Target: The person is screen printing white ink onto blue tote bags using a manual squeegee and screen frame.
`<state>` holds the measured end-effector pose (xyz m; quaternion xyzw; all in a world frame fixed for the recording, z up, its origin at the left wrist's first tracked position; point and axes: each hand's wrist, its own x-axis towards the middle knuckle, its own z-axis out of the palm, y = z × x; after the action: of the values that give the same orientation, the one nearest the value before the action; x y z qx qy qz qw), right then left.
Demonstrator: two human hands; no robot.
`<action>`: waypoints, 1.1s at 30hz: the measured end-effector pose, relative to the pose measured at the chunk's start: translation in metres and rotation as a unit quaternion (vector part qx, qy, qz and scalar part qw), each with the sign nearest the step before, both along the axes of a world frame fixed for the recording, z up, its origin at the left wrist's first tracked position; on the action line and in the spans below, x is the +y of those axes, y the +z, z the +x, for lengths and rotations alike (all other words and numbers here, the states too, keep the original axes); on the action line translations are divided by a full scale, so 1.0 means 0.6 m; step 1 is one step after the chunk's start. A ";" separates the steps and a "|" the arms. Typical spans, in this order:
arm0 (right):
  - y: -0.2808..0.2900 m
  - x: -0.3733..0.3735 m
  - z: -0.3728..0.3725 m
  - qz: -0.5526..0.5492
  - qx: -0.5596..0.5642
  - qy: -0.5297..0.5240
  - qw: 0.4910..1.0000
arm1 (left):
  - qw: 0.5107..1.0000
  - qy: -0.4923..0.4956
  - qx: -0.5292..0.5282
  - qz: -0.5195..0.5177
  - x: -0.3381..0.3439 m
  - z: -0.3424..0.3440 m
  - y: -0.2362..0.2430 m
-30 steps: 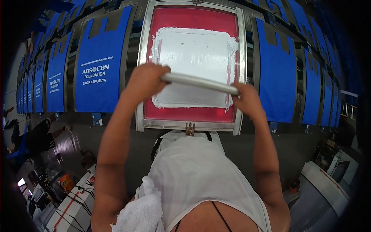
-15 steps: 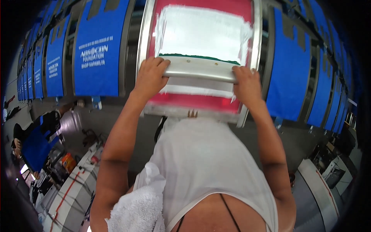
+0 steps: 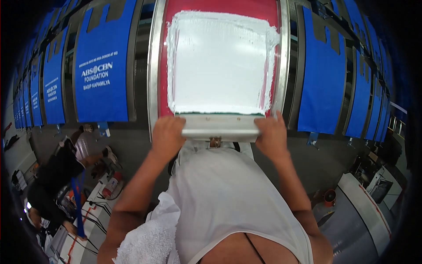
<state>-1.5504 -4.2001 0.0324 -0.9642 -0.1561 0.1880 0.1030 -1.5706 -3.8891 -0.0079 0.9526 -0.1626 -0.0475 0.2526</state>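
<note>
My left hand [image 3: 168, 136] and my right hand [image 3: 272, 134] are closed round the two ends of a wide metal squeegee [image 3: 220, 130]. Its green blade edge rests at the near end of a printing screen. The screen has a metal frame [image 3: 154, 66] and a red border [image 3: 220, 5]. A broad layer of white ink [image 3: 220, 61] covers the middle of the mesh, with thicker ridges along its sides. My fingertips wrap over the squeegee and are partly hidden. What lies beneath the screen does not show.
Blue printed fabric bags [image 3: 101, 101] lie on boards in a row at left, and plain-looking blue bags [image 3: 323, 88] at right. Behind on the left, another person [image 3: 55, 171] in dark clothes bends over a white table [image 3: 88, 220]. A white towel [image 3: 149, 237] hangs by my left arm.
Both hands have pulled the squeegee toward me to the screen's near end, and white ink now shows where it was. The other person at left has moved further into view.
</note>
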 end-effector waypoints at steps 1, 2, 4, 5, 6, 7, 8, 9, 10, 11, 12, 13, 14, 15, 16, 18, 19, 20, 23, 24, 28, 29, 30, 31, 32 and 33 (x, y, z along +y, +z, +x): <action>0.003 0.006 0.002 -0.001 0.002 -0.009 1.000 | 1.000 -0.003 -0.006 0.001 -0.002 0.005 -0.001; 0.004 0.010 0.016 -0.013 0.024 -0.019 0.999 | 0.999 0.000 -0.039 0.001 -0.005 0.019 -0.002; -0.007 0.009 0.062 0.018 -0.038 -0.012 0.999 | 0.998 0.010 -0.066 0.003 -0.014 0.064 -0.004; -0.019 0.003 0.110 -0.005 -0.067 -0.003 0.998 | 0.998 0.016 -0.062 0.006 -0.013 0.115 -0.011; -0.033 -0.003 0.162 -0.057 -0.076 -0.009 0.995 | 0.999 0.030 -0.037 0.024 -0.013 0.169 -0.014; -0.046 -0.011 0.218 -0.047 -0.082 0.004 0.995 | 0.997 0.055 -0.005 0.047 -0.014 0.227 -0.018; -0.058 -0.021 0.275 -0.049 -0.119 0.015 0.992 | 0.995 0.072 -0.035 0.062 -0.014 0.287 -0.023; -0.068 -0.028 0.329 -0.071 -0.104 0.015 0.992 | 0.993 0.048 0.022 0.104 -0.008 0.349 -0.024; -0.073 -0.028 0.372 -0.067 -0.160 0.035 0.984 | 0.997 0.039 -0.035 0.057 -0.005 0.393 -0.022; -0.067 -0.027 0.411 -0.061 -0.136 0.024 0.989 | 0.997 0.034 -0.043 0.054 -0.004 0.429 -0.017; -0.056 -0.029 0.422 -0.033 -0.170 0.029 0.984 | 0.997 0.035 -0.035 0.066 -0.004 0.451 -0.011; -0.043 -0.030 0.407 -0.043 -0.146 0.017 0.988 | 0.995 0.040 -0.013 0.088 -0.002 0.442 -0.005; -0.026 -0.025 0.383 -0.043 -0.132 0.026 0.990 | 0.997 0.016 -0.046 0.059 -0.001 0.424 0.007; -0.008 -0.023 0.358 -0.046 -0.133 0.034 0.989 | 0.994 0.044 0.010 0.103 -0.004 0.384 0.014; 0.004 -0.025 0.310 -0.083 -0.070 0.031 0.994 | 0.995 0.037 0.014 0.095 0.000 0.324 0.021; 0.016 -0.031 0.173 -0.052 -0.041 0.049 0.997 | 0.993 0.015 0.073 0.090 0.009 0.181 0.035; 0.017 -0.026 0.108 -0.032 -0.024 0.026 0.999 | 0.993 0.026 0.087 0.080 0.004 0.113 0.037; 0.010 -0.018 0.055 -0.048 0.010 0.020 0.999 | 0.998 -0.015 0.035 0.039 0.001 0.065 0.034; -0.024 -0.014 0.013 -0.002 -0.023 -0.003 1.000 | 1.000 0.004 -0.021 0.009 -0.011 0.028 0.012; -0.031 -0.010 0.027 -0.007 -0.024 -0.035 0.999 | 0.999 0.002 -0.032 0.006 -0.013 0.057 0.001; -0.055 -0.016 0.243 -0.065 -0.071 -0.003 0.995 | 0.997 0.050 -0.018 0.058 -0.005 0.268 -0.026; -0.055 -0.011 0.298 -0.087 -0.133 0.019 0.987 | 0.997 0.046 -0.021 0.065 -0.003 0.327 -0.028; -0.053 -0.008 0.348 -0.101 -0.116 0.006 0.988 | 0.995 0.057 -0.028 0.077 -0.005 0.382 -0.026; -0.045 -0.014 0.389 -0.070 -0.141 0.017 0.987 | 0.993 0.051 -0.007 0.110 -0.004 0.421 -0.021; -0.038 -0.019 0.422 -0.074 -0.120 0.019 0.990 | 0.994 0.023 -0.044 0.092 -0.002 0.450 -0.012; -0.031 -0.019 0.431 -0.067 -0.150 0.033 0.986 | 0.992 0.035 -0.011 0.119 0.000 0.455 -0.003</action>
<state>-1.2917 -4.2114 0.0140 -0.9806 -0.1880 0.0543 0.0070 -1.2975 -3.8893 -0.0099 0.9815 -0.1253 -0.0472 0.1371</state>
